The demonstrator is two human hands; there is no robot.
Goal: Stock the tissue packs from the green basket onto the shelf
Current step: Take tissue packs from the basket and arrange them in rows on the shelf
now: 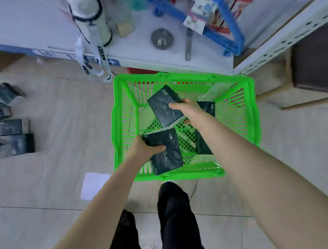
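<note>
A green basket (122, 111) stands on the floor in front of a low white shelf (136, 53). My left hand (145, 147) grips a dark tissue pack (165, 154) at the basket's near side. My right hand (188, 111) grips a second dark tissue pack (163, 109) over the basket's middle. Two more dark packs lie in the basket, one (207, 107) behind my right hand and one (202, 146) under my right forearm, both partly hidden.
Several dark packs (10, 136) lie on the floor at far left. The shelf carries a blue basket (233, 31), a tall bottle (89, 13), a metal bowl (162, 38) and a utensil (188, 44). A wooden stool (316, 61) stands right. Paper (93, 185) lies beside my legs.
</note>
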